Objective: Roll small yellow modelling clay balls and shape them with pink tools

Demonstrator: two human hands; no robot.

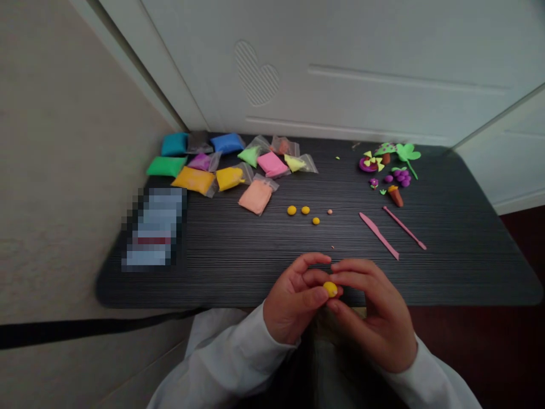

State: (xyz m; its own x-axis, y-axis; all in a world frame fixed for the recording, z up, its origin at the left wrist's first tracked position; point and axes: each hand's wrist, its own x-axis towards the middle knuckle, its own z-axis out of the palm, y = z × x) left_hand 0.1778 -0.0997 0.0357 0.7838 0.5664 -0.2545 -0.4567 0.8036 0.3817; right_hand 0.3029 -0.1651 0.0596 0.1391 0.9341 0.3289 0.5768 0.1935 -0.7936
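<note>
While the left hand (293,300) pinches a small yellow ball (330,289) between thumb and fingers, we see the right hand (377,312) curved close on its right, though we cannot tell whether it grips too. Nearly round, with no clear long axis, the ball sits at the left thumb's tip; three yellow pellets (305,210) lie beyond the grip, slightly left.

A dark, finely ribbed tabletop (234,278) with rounded corners stands against a white panel (361,34), perhaps a door, bearing a raised, striped heart (256,74) and long mouldings (404,79). A plain greyish-beige wall (51,142) rises at left; dark reddish floor (523,244) shows at right, all under dim, soft light.
</note>
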